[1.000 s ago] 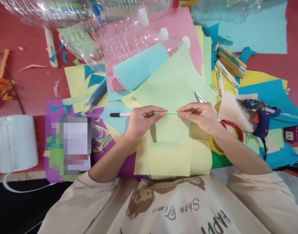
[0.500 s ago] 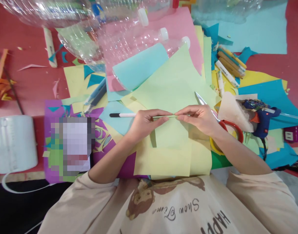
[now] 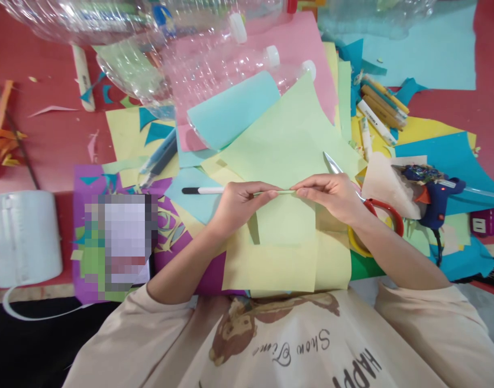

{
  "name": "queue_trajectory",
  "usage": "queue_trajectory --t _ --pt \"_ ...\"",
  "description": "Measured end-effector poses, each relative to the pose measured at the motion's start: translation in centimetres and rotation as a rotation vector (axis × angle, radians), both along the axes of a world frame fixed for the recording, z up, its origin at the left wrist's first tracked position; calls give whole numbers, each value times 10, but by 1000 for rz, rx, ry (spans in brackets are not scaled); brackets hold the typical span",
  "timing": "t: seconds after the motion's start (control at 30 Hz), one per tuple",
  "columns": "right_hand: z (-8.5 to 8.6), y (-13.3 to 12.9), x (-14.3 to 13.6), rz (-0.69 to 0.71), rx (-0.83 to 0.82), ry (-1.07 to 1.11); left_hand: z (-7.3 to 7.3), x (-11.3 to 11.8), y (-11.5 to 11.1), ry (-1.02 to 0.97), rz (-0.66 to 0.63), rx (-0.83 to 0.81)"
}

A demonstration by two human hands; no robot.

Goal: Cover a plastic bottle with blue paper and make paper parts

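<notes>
Between my two hands a thin, narrow light green paper strip (image 3: 286, 192) runs sideways. My left hand (image 3: 247, 202) pinches its left end between thumb and fingers. The strip's right end is pinched by my right hand (image 3: 327, 195). Under both hands lies a large light green sheet (image 3: 287, 140), with pale yellow paper (image 3: 279, 267) nearer my body. A white pen with a black end (image 3: 198, 191) sticks out to the left behind my left hand. Open-bladed or closed, I cannot tell, scissors with red and yellow handles (image 3: 386, 207) lie partly under my right forearm.
Clear plastic bottles (image 3: 214, 70) and a rolled light blue sheet (image 3: 234, 110) lie at the back. On the right are a blue glue gun (image 3: 436, 202) and several markers (image 3: 378, 121). A phone (image 3: 127, 237) and a white case (image 3: 24, 237) are on the left.
My fingertips have moved slightly apart along the strip, so more of it shows between them. The other things are where they were.
</notes>
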State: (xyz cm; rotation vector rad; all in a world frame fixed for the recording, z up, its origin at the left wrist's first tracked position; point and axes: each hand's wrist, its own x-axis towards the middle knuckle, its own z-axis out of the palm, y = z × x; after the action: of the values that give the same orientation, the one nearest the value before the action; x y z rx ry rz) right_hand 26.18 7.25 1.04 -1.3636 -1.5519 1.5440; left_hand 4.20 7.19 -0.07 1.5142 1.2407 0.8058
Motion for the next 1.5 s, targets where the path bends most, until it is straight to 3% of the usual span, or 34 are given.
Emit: queue_trajectory --t 0.9,1.3,1.5 --pt "3 -4 -7 -28 62 68 1 4 0 -71 -26 -41" --pt "1 -3 -6 -12 52 99 1 7 -3 -60 42 17" --pt "4 -1 -7 8 33 1 4 8 -4 -60 52 31"
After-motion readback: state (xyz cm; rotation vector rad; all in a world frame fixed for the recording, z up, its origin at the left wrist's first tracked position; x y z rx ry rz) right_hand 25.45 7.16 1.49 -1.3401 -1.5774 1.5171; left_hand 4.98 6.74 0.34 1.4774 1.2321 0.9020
